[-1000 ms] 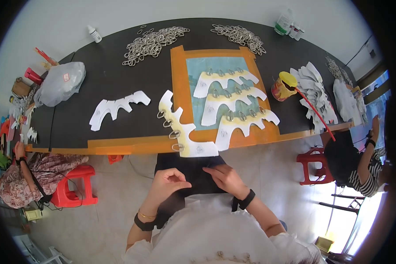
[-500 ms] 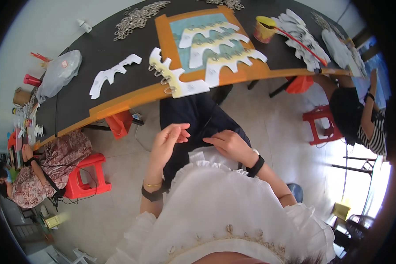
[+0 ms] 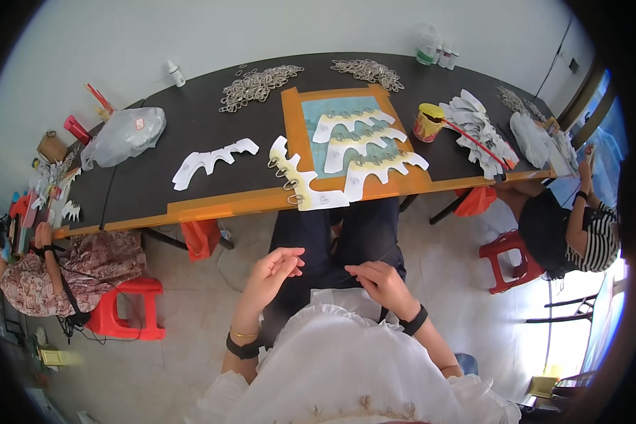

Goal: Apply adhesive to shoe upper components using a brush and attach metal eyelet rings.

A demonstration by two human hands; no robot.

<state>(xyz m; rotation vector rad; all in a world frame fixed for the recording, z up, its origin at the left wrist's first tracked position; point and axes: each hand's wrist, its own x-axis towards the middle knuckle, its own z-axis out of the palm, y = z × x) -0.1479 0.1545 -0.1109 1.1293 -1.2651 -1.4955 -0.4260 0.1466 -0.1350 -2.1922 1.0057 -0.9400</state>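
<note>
"How are the hands?"
"Apart, over the navy trousers (image 3: 371, 230). The left hand (image 3: 275, 273) is loosely curled, nothing visible in it. The right hand (image 3: 383, 280) bends palm-down; its grip is hidden, so I can't tell what it holds."
"And the white scalloped flat piece (image 3: 323, 199) with silver oval rings (image 3: 290, 185)?"
"On the orange-taped table edge (image 3: 222, 205), probably for easy reach."
"Why overlap 3 similar pieces (image 3: 357, 182) on the teal rectangular panel (image 3: 314, 158)?"
"Perhaps to save room, leaving ringed edges exposed. Their markings are too small to read."

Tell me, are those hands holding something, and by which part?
Nothing is held that shows: the left hand and right hand are loosely curled, each grip looking empty.
</note>
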